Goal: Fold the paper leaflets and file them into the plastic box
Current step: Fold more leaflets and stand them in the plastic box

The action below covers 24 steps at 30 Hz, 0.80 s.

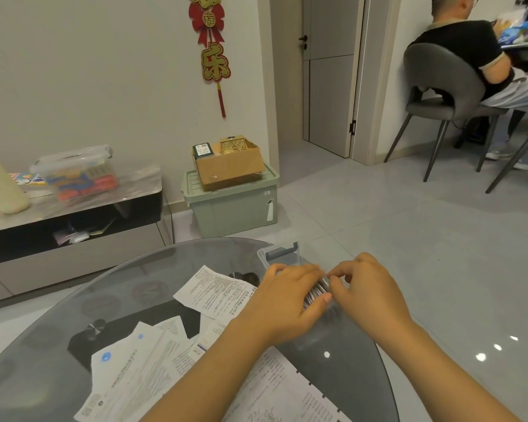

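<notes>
Nearest, loose leaflets lie spread over the near left of the glass table. Just beyond, both hands meet over the clear box at the table's far right edge. The left hand curls its fingers over the folded leaflets standing in the box; the right hand pinches their tops. Farther off, a cardboard box sits on a green bin by the wall.
</notes>
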Tool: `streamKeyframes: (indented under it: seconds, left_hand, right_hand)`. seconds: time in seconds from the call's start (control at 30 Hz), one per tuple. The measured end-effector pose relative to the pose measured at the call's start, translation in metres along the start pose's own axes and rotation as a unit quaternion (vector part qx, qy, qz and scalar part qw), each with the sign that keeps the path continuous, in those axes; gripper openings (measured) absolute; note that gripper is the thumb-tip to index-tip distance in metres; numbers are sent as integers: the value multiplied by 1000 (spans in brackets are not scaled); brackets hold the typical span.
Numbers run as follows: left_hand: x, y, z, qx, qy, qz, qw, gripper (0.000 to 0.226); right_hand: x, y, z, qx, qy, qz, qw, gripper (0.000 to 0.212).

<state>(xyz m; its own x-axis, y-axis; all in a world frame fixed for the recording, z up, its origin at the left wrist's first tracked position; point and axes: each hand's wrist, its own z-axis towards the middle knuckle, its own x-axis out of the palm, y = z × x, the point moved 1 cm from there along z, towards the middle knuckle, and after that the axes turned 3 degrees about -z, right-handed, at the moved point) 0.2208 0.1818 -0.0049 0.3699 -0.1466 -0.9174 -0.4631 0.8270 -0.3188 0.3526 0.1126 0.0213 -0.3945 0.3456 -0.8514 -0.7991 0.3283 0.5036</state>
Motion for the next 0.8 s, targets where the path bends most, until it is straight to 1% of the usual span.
streamKeyframes:
  seconds: [0.1,0.27,0.33,0.47,0.5,0.57,0.63,0.73,0.8]
  left_hand:
    - [-2,0,2,2,31,34,999,56]
    - [-5,-2,6,-13,98,82,992,63]
    - [-5,-3,4,-19,87,72,993,65]
    - [-11,-9,-12,-42,13,42,998,73]
    - [-15,-12,-20,-54,-4,41,998,70]
    - [-24,-17,-39,-84,-27,43,995,57]
    - [-31,-26,-63,-120,-26,37,992,50]
    - [-40,-38,-107,-175,4,50,983,51]
    - [-40,-43,-128,-203,15,52,978,52]
  right_hand:
    - [-1,0,-2,1,-9,26,1000,19]
    - [-1,-2,-4,-3,11,34,999,20]
    - [-1,-1,-7,-10,17,24,1000,23]
    - [-2,6,-11,-53,0,-31,998,31]
    - [-3,9,-15,-67,-6,-39,997,32]
    - [-1,16,-21,-98,-18,-36,994,33]
    - [-1,24,-33,-125,-14,1,992,32]
    - [1,38,-57,-171,16,38,984,30]
    - [3,43,-69,-206,41,30,977,29]
